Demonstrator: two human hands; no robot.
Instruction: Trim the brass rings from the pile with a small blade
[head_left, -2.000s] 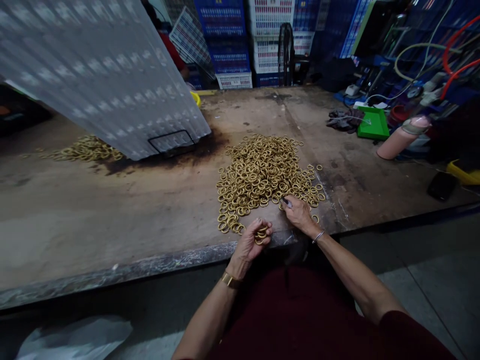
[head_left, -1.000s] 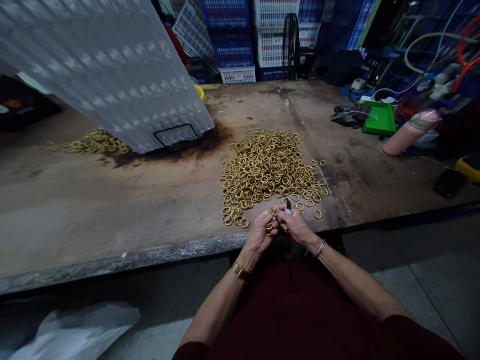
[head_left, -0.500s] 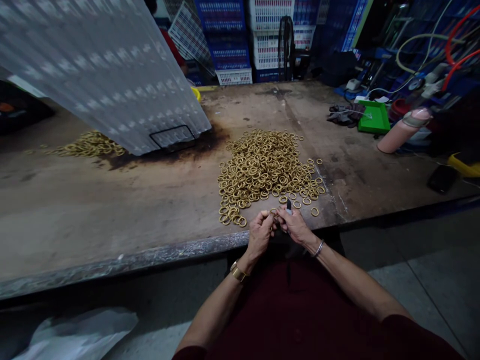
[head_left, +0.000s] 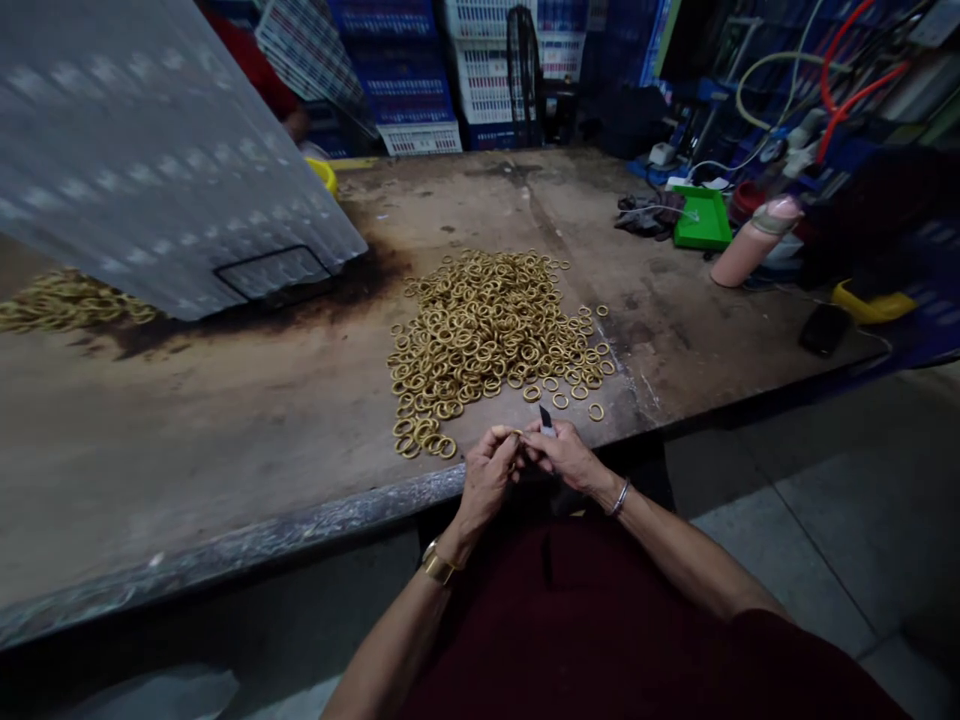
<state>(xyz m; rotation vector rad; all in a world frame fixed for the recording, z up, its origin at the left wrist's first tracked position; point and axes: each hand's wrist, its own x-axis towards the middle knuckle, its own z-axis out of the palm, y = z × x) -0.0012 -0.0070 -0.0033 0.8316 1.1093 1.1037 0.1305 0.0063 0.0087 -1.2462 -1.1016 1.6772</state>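
The 2 hands meet over the near edge of the table point(head_left: 247, 430). The left hand point(head_left: 486, 472) has its thumb and fingers pinched on a brass-coloured ring point(head_left: 517, 433), mostly hidden by the fingertips. The right hand point(head_left: 564, 455) is closed around a small tool point(head_left: 546, 422) with a dark, blade-like tip pointing up, its fingertips meeting the left ones at the ring. Whether the left palm holds more rings I cannot tell.

The step in hand appears to be close handling of 1 ring; the next move would call for a firm pinch and care to keep the tip off the left fingers.

Just beyond the hands, near the same edge, a large ring pile point(head_left: 487, 325) spreads, with strays such as a loose ring point(head_left: 596, 411) on its right. A grey ribbed stack point(head_left: 172, 170) leans over the left part, partly hiding a second heap point(head_left: 71, 302). Towards the far right corner are a green tray point(head_left: 711, 234) and a pink bottle point(head_left: 752, 248); nothing stands between hands and pile
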